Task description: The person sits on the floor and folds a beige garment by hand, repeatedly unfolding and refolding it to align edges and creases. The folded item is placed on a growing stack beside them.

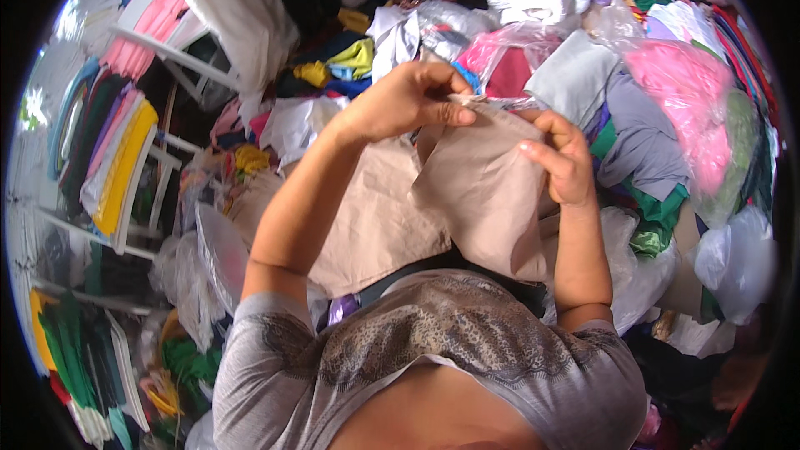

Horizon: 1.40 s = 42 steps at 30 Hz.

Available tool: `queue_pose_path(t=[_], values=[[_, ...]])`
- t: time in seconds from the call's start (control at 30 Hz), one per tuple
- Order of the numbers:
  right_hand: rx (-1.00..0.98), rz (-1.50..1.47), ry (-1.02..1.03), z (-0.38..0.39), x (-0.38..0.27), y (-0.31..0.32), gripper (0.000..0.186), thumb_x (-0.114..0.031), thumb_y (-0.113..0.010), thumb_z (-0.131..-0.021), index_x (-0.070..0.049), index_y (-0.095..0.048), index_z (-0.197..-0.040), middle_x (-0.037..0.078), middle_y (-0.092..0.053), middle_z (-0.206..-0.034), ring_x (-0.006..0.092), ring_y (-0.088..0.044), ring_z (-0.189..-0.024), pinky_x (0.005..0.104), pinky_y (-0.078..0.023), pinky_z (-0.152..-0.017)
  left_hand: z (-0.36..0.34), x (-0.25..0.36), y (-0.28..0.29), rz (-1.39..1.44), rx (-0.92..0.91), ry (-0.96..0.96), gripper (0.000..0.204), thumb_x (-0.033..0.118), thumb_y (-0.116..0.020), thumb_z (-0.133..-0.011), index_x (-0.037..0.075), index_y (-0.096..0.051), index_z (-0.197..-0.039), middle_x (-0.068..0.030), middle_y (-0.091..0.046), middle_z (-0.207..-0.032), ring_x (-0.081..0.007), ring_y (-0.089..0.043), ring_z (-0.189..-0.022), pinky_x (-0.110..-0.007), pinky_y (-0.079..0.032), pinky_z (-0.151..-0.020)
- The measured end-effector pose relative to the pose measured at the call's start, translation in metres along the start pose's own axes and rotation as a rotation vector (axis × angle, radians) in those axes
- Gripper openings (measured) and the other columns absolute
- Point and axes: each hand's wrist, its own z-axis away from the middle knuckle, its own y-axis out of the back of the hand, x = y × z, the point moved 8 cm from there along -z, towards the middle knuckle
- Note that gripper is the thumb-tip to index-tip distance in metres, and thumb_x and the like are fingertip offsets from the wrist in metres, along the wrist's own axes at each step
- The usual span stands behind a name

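A beige cloth garment (479, 187) hangs from both my hands in front of my chest. Its two wide panels part in the middle like the legs of shorts, and the lower left one spreads over my lap. With thumb and fingers closed, my left hand (412, 100) pinches the top edge near the centre. My right hand (562, 154) grips the same edge farther right, thumb on the near face and the other fingers partly hidden behind the cloth.
Loose clothes and plastic bags surround me. Pink clothing in clear plastic (679, 100) and grey cloth (642, 133) lie at the right. On the left, a white rack (142, 192) carries folded yellow, pink and dark cloth. A white sheet (229, 12) drapes behind it.
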Motion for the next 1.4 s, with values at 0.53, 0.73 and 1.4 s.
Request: queue_pose_path(t=[0.53,0.73,1.4], values=[[0.022,0.275,0.291,-0.005,-0.078,0.034,0.01,-0.002,-0.064,-0.085,0.002,-0.065,-0.094,0.002,-0.065,-0.087,0.0073,-0.054,-0.079,0.0224,-0.04,-0.072,0.04,0.079,0.061,-0.318,0.007,-0.339,0.026,-0.005,-0.047,-0.093,0.003,-0.07,-0.105,-0.0091,-0.069,-0.105,-0.0186,-0.068,-0.095,-0.028,-0.054,-0.087],[-0.122,0.322,0.49,-0.015,-0.136,0.02,0.015,0.003,-0.062,-0.078,0.003,-0.065,-0.093,0.008,-0.065,-0.092,0.012,-0.057,-0.082,0.0252,-0.043,-0.074,0.042,0.088,0.104,-0.018,0.38,-0.504,0.014,0.008,-0.065,-0.087,0.005,-0.051,-0.084,0.0024,-0.052,-0.081,-0.0058,-0.047,-0.074,-0.023,-0.04,-0.067],[-0.437,0.381,0.26,-0.092,-0.106,-0.105,0.013,-0.001,-0.066,-0.077,-0.004,-0.07,-0.089,0.001,-0.062,-0.086,0.0096,-0.055,-0.08,0.0264,-0.045,-0.072,0.019,0.089,0.05,0.114,0.136,-0.302,0.048,-0.011,-0.059,-0.088,0.001,-0.048,-0.133,-0.0095,-0.067,-0.105,-0.0129,-0.065,-0.094,-0.026,-0.052,-0.082]])
